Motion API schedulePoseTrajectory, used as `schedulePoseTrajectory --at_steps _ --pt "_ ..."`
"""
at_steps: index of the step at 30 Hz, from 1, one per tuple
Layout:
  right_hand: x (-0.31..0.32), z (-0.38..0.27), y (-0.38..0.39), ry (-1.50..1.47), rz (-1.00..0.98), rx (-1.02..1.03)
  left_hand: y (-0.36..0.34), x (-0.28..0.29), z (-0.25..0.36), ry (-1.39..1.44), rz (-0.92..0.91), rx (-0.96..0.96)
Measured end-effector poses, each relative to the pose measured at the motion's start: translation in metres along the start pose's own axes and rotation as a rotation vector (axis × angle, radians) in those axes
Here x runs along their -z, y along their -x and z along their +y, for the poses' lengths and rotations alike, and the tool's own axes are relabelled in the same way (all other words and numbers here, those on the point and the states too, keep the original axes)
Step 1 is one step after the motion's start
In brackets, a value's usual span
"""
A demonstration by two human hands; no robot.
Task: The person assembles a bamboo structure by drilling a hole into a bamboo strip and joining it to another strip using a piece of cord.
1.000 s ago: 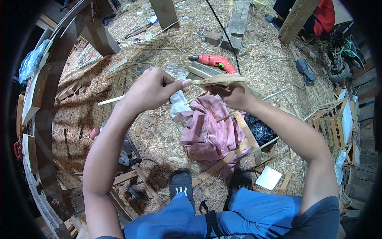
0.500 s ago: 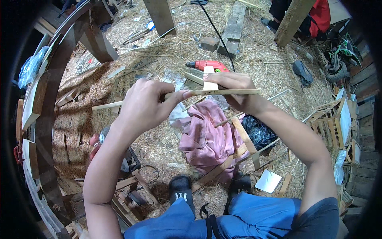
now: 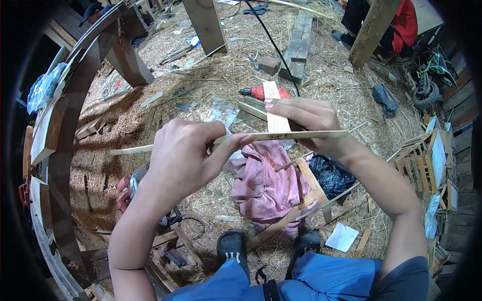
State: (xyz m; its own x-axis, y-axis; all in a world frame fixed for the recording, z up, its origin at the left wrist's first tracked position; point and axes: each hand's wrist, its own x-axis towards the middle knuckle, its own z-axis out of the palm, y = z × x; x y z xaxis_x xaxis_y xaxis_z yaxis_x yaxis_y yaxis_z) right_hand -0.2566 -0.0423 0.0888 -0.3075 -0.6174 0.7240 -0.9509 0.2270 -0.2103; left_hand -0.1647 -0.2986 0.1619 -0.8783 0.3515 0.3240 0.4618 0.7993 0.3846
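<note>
Out in front of me, both hands hold up a long thin wooden strip point(image 3: 296, 135) that lies crosswise. My left hand point(image 3: 186, 150) is closed round it with the thumb along the strip, whose far end sticks out to the left. At the other end my right hand point(image 3: 314, 120) grips it too, fingers pressing a short pale wooden piece point(image 3: 276, 113) that stands up across the strip. Where the two pieces meet is partly hidden by the strip's edge. Below them lies a crumpled pink cloth point(image 3: 263, 185), and just beyond is a red power drill point(image 3: 257, 92).
Wood shavings cover the ground. A black plastic bag point(image 3: 331, 175) and a wooden frame piece point(image 3: 312, 183) lie beside the cloth. At right stands a slatted wooden stack point(image 3: 416, 163); at left curves a large wooden beam point(image 3: 63, 130). A person in red point(image 3: 404, 30) sits at the far right.
The strip and both hands have come slightly lower and nearer to me. The short piece now leans a little and shows more of its broad face. The view has shifted slightly.
</note>
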Motion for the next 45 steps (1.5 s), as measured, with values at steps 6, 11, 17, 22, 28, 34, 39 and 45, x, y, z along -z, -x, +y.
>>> schedulePoseTrajectory --at_steps 6,11,17,22,28,34,39,45 --pt "0.001 -0.005 -0.003 -0.016 0.025 0.012 0.002 0.002 0.002 0.014 0.001 0.056" --pt "-0.001 -0.006 0.002 -0.054 -0.03 -0.087 0.001 0.003 0.001 -0.017 -0.035 0.06" --pt "-0.002 -0.006 0.0 -0.054 0.003 0.005 0.007 0.001 0.003 0.045 -0.008 0.08" --pt "0.0 -0.005 0.001 -0.028 -0.009 0.004 0.009 0.001 0.004 0.031 0.005 0.04" --pt "0.002 -0.006 -0.003 -0.037 -0.018 0.001 0.01 0.001 0.004 0.001 0.002 0.036" --pt "-0.004 -0.006 0.002 -0.054 -0.042 -0.044 0.008 0.0 0.002 0.015 -0.016 0.068" --pt "-0.015 -0.002 0.016 -0.228 -0.054 -0.094 0.001 -0.001 0.0 0.069 -0.115 0.228" --pt "-0.023 -0.019 0.015 -0.436 -0.192 -0.522 -0.018 -0.003 -0.018 0.044 -0.24 0.36"
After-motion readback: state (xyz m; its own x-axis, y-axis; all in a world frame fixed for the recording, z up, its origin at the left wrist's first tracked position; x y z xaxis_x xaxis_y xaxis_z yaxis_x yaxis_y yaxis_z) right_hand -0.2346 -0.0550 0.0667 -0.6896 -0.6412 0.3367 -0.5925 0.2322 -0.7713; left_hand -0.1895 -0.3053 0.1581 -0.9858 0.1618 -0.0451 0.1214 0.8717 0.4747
